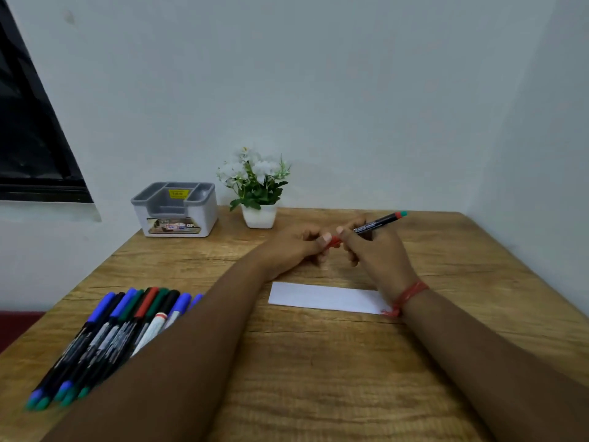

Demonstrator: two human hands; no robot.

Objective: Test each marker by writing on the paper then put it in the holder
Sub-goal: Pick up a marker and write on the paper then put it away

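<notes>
1. Wooden desk (pixel 318 362), grained and matte, butted against pale walls at back and right; bare wood wide between the forearms.
2. Slim black marker (pixel 377 223) with red cap (pixel 333 241), held above the desk: left hand (pixel 293 247) grip pinching the cap, right hand (pixel 379 250) grip curled round the barrel.
3. White paper strip (pixel 325 298), flat, just under the right wrist.
4. Bundle of capped markers (pixel 105 339) along the left edge.
5. Grey-and-white plastic holder (pixel 175 215), compartmented, at back left, beside a potted plant (pixel 255 186).
</notes>
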